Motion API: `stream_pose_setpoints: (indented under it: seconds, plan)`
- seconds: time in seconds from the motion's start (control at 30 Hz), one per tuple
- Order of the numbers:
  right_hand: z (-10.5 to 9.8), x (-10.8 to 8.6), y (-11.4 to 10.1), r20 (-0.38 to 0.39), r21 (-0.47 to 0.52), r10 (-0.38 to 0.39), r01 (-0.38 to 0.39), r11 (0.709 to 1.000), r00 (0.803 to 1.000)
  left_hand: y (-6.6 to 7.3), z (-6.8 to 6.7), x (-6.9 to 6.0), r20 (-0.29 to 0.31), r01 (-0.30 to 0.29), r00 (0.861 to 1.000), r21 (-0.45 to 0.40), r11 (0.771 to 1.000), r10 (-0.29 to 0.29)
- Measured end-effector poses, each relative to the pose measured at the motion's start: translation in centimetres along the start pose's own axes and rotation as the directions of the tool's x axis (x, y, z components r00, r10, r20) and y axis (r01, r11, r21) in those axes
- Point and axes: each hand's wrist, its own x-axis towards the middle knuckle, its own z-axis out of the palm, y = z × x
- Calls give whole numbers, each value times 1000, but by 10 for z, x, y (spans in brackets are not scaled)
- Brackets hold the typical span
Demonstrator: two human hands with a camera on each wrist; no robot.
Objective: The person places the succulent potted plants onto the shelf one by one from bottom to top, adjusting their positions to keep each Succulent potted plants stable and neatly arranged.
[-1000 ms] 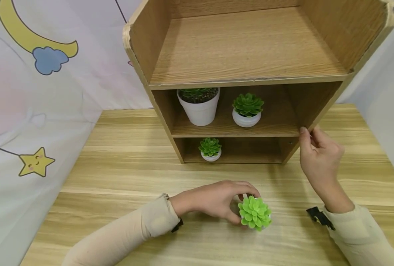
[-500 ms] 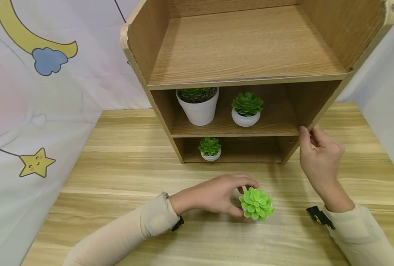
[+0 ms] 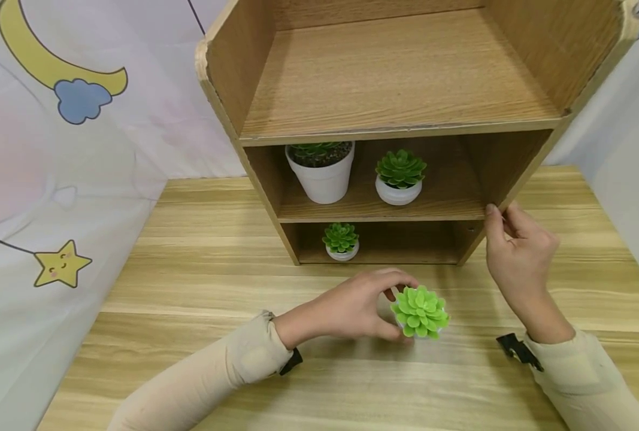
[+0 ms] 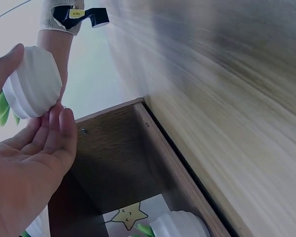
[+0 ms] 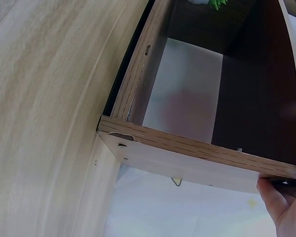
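My left hand (image 3: 354, 306) grips a small potted succulent (image 3: 420, 312) with bright green leaves, held in front of the shelf's lower opening. In the left wrist view its ribbed white pot (image 4: 33, 84) sits between thumb and fingers, clear of the table. My right hand (image 3: 521, 263) pinches the right side panel of the wooden shelf (image 3: 405, 78) at the height of its middle board; the right wrist view shows the fingers (image 5: 272, 197) at the panel edge. A small succulent (image 3: 341, 242) stands at the left of the bottom compartment.
In the middle compartment stand a larger white pot (image 3: 324, 173) with a plant at the left and a small dark green succulent (image 3: 400, 178) near the centre. The shelf rests on a wood-grain table (image 3: 200, 251). A printed fabric backdrop (image 3: 98, 155) hangs behind and at the sides.
My left hand has carried the succulent away from me, toward the shelf, and slightly right. The right hand stays at the side panel.
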Motion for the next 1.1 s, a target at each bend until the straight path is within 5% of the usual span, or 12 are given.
stream_pose_setpoints:
  seconds: [0.57, 1.1]
  plan:
    - [0, 1, -2, 11, 18, 3, -4, 1000, 1000, 9, -3, 9, -148, 39, 988, -29, 999, -43]
    - [0, 0, 4, 11, -5, -6, 6, 1000, 1000, 14, -9, 16, -287, 34, 957, -17, 999, -38]
